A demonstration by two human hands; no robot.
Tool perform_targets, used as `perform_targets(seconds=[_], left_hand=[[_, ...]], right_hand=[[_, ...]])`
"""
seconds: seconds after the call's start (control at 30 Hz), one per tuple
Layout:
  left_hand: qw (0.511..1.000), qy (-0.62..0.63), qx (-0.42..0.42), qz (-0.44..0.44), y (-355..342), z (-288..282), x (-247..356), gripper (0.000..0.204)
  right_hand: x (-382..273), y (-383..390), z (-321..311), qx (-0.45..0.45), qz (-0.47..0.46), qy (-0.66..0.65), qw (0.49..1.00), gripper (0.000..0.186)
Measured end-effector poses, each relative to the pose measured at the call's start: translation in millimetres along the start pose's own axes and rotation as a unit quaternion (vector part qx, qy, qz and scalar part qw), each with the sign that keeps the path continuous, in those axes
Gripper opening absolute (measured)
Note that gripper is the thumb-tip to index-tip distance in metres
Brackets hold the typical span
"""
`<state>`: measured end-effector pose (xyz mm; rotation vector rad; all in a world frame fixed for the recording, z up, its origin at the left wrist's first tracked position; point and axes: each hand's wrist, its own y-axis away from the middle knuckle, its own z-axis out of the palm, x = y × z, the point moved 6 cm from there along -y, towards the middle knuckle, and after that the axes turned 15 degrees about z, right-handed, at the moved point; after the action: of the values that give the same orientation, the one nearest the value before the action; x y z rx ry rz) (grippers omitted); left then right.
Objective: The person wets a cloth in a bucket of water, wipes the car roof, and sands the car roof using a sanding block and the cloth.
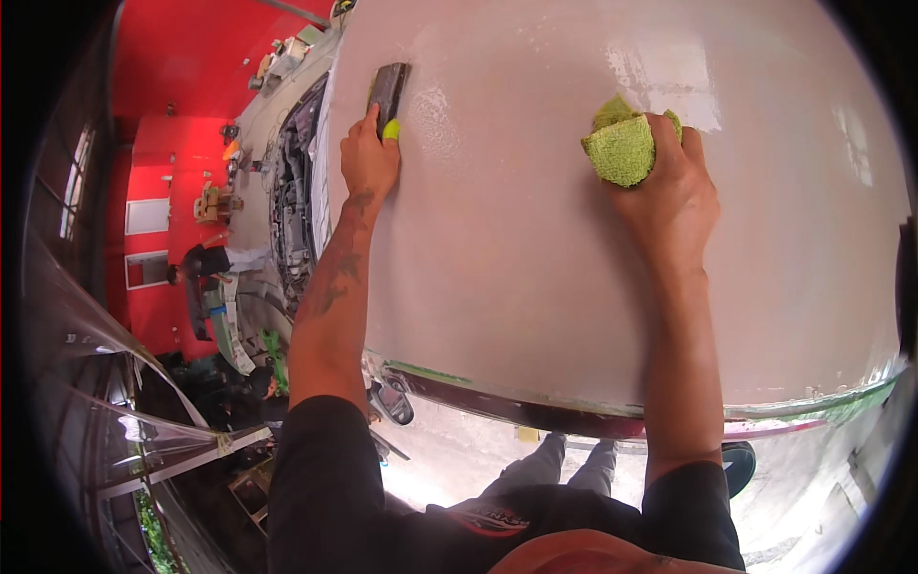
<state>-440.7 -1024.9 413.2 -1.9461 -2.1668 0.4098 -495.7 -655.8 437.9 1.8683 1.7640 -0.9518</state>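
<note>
My left hand (368,158) grips a dark, flat sanding block (388,88) against a broad grey car body panel (516,239). Bright yellow-green covering (391,130) shows at the thumb of that hand. Farther right, my right hand (681,196) is closed round a bunched green cloth (620,153), held at the panel. Part of the cloth is hidden behind the fingers. Wet, shiny patches show near the sanding block and beyond the cloth.
Green masking tape (459,376) runs along the panel's near edge. An exposed engine bay (298,182) lies to the left. Beyond it a person (206,263) in dark clothing stands near a red wall (191,57). A side mirror (394,404) sits below the panel edge.
</note>
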Motion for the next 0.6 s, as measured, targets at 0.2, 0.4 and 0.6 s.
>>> perform_targets(seconds=[0.2, 0.4, 0.6], left_hand=[[0.995, 0.051, -0.046, 0.077, 122.4, -34.9, 75.3, 0.057], [0.998, 0.014, -0.052, -0.043, -30.6, 22.8, -52.8, 0.054], [0.997, 0.059, -0.022, 0.035, 76.5, -26.8, 53.7, 0.053]], right_hand=[[-2.1, -3.2, -0.7, -0.017, 0.007, -0.003, 1.0, 0.041], [1.6, -2.0, 2.5, -0.019, 0.005, 0.012, 1.0, 0.049], [-1.3, -3.8, -2.6, -0.011, 0.003, -0.011, 1.0, 0.044]])
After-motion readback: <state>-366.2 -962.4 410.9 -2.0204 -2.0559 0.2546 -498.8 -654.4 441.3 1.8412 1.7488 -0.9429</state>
